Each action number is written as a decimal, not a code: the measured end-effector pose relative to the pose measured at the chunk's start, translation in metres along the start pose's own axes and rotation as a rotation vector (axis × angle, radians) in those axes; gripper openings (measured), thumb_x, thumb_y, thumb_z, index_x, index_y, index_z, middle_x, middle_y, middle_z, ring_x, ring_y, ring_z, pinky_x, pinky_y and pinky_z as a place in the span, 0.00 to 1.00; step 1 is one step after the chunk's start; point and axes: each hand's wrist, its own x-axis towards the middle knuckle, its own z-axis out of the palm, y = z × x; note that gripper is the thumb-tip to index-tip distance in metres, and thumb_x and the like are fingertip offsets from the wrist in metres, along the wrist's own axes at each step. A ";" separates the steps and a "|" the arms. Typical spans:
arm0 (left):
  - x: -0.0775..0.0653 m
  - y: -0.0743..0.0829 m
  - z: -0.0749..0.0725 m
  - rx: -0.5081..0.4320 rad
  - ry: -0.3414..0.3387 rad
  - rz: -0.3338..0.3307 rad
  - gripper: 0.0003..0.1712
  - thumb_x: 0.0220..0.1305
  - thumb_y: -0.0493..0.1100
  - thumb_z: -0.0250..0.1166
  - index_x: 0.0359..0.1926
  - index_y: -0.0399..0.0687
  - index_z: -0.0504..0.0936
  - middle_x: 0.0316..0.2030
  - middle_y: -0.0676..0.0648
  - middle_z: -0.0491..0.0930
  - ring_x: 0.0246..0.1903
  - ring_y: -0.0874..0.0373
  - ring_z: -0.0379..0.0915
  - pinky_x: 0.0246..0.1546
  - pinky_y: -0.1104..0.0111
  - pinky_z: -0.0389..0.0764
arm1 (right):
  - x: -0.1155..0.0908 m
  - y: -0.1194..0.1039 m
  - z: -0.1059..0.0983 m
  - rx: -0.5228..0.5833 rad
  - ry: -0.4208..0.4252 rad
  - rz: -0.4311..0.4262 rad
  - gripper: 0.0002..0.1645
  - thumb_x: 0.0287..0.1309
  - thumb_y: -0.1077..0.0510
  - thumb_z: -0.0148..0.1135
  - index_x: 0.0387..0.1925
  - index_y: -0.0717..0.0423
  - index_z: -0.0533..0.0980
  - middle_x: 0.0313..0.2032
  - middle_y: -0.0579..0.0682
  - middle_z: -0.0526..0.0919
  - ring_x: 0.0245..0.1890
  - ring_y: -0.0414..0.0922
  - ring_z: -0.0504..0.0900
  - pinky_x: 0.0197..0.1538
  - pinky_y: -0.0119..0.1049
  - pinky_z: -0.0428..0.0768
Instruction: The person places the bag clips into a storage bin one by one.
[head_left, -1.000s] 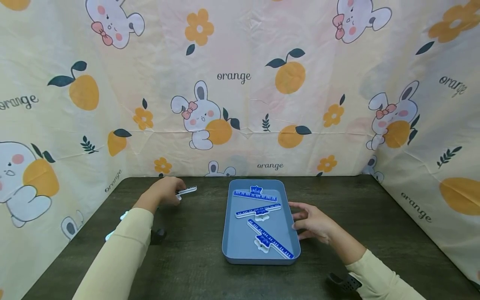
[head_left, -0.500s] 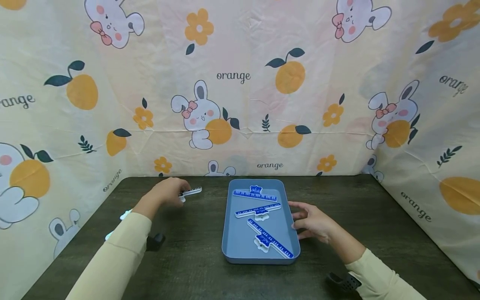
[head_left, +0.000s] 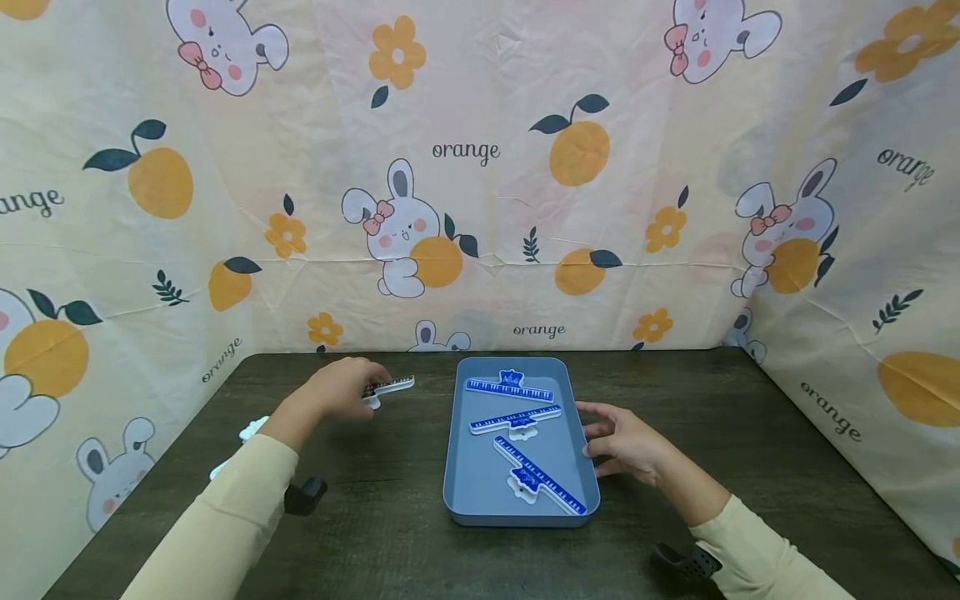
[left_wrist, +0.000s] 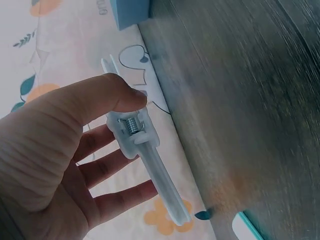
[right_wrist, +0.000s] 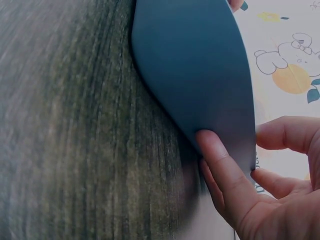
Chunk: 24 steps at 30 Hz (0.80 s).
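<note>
My left hand [head_left: 341, 390] pinches a long white spring clip [head_left: 393, 386] with a dark key pattern, held left of the tray. In the left wrist view the thumb presses the handle of the clip, where a metal coil spring shows, and the other fingers are behind it. A blue-grey tray [head_left: 476, 487] contains three blue-and-white piano-key clips: one at the back [head_left: 510, 390], a middle clip [head_left: 516, 419] and a slanted front clip [head_left: 540, 479]. Against the tray's right wall my right hand [head_left: 626, 443] rests spread fingers, touching the outer side and rim.
Two pale teal-and-white pieces [head_left: 253, 428] lie on the dark wooden table [head_left: 390, 517], partly behind the left sleeve. A patterned cloth [head_left: 487, 208] hangs at the back and sides. Black wrist cameras [head_left: 303, 497] sit below both wrists.
The left hand has moved slightly right with the clip, toward the tray. The right hand and the tray have stayed in place.
</note>
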 end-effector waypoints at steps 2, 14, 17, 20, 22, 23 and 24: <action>-0.001 0.004 -0.002 0.005 0.004 0.021 0.23 0.48 0.34 0.71 0.49 0.43 0.83 0.37 0.50 0.81 0.31 0.58 0.71 0.33 0.61 0.76 | 0.000 0.000 0.000 -0.001 -0.001 -0.001 0.46 0.53 0.75 0.59 0.72 0.63 0.54 0.55 0.70 0.74 0.42 0.54 0.83 0.38 0.52 0.83; -0.007 0.024 -0.009 0.033 0.027 0.106 0.24 0.47 0.35 0.72 0.49 0.43 0.83 0.35 0.53 0.78 0.29 0.59 0.68 0.30 0.64 0.73 | 0.001 0.000 0.001 0.000 0.003 0.000 0.46 0.52 0.75 0.59 0.73 0.63 0.53 0.55 0.70 0.74 0.43 0.55 0.83 0.38 0.53 0.83; -0.008 0.029 -0.010 0.041 0.033 0.125 0.24 0.47 0.35 0.71 0.50 0.44 0.83 0.35 0.53 0.78 0.30 0.59 0.68 0.30 0.64 0.73 | 0.000 -0.001 0.001 0.000 0.003 0.000 0.46 0.52 0.75 0.58 0.73 0.63 0.53 0.56 0.71 0.74 0.43 0.55 0.83 0.39 0.53 0.83; -0.009 0.034 -0.011 0.050 0.035 0.142 0.24 0.47 0.35 0.71 0.50 0.44 0.83 0.36 0.52 0.78 0.30 0.59 0.68 0.31 0.64 0.73 | 0.000 -0.001 0.001 -0.001 0.003 0.001 0.46 0.52 0.75 0.58 0.73 0.63 0.53 0.56 0.71 0.73 0.43 0.56 0.83 0.39 0.53 0.83; -0.009 0.037 -0.011 0.059 0.035 0.150 0.25 0.47 0.35 0.71 0.51 0.45 0.83 0.37 0.52 0.79 0.31 0.59 0.68 0.31 0.64 0.73 | 0.000 -0.002 0.001 -0.001 0.001 0.000 0.47 0.52 0.75 0.58 0.73 0.63 0.53 0.56 0.71 0.73 0.43 0.56 0.83 0.39 0.53 0.83; -0.009 0.039 -0.011 0.064 0.035 0.151 0.25 0.47 0.35 0.72 0.51 0.45 0.83 0.37 0.52 0.79 0.31 0.59 0.69 0.31 0.63 0.73 | 0.000 -0.002 0.001 -0.001 0.001 0.000 0.47 0.52 0.75 0.58 0.73 0.63 0.53 0.56 0.71 0.73 0.43 0.56 0.83 0.39 0.53 0.83; -0.009 0.041 -0.012 0.067 0.034 0.152 0.25 0.47 0.35 0.72 0.51 0.46 0.83 0.38 0.51 0.79 0.31 0.59 0.69 0.31 0.63 0.74 | 0.000 -0.002 0.001 -0.001 0.000 0.000 0.47 0.52 0.75 0.58 0.73 0.63 0.53 0.56 0.71 0.73 0.43 0.56 0.83 0.39 0.53 0.83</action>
